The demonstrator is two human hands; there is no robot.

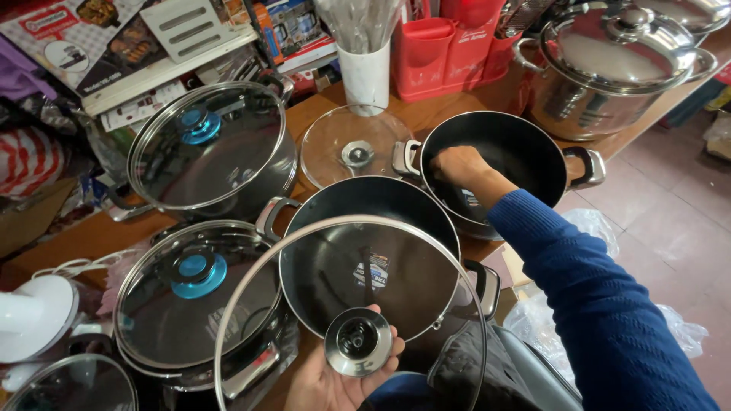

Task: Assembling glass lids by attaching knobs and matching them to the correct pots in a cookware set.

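A long brown wooden table (335, 114) holds many pots. The landmark is the big open black pot with shiny metal handles (358, 266) in the middle.

Five pots show clearly. Two are open and black inside: the middle one, and a second open black pot (525, 152) just behind it to the right. Two dark pots with blue-knobbed glass lids (209, 144) (190, 297) stand to its left, one behind the other. One shiny silver pot with a steel lid (609, 68) stands far behind it to the right.

Two glass lids are off the pots. The large round glass lid with a metal rim (251, 304) is tilted over the middle pot. The left hand (335, 380) is closed around its silver knob. A smaller glass lid (354, 148) lies flat just behind the middle pot.

The right hand (457, 164), in a blue sleeve, reaches into the second open pot. Its fingers are curled, touching the inside; whether they grip anything cannot be told.
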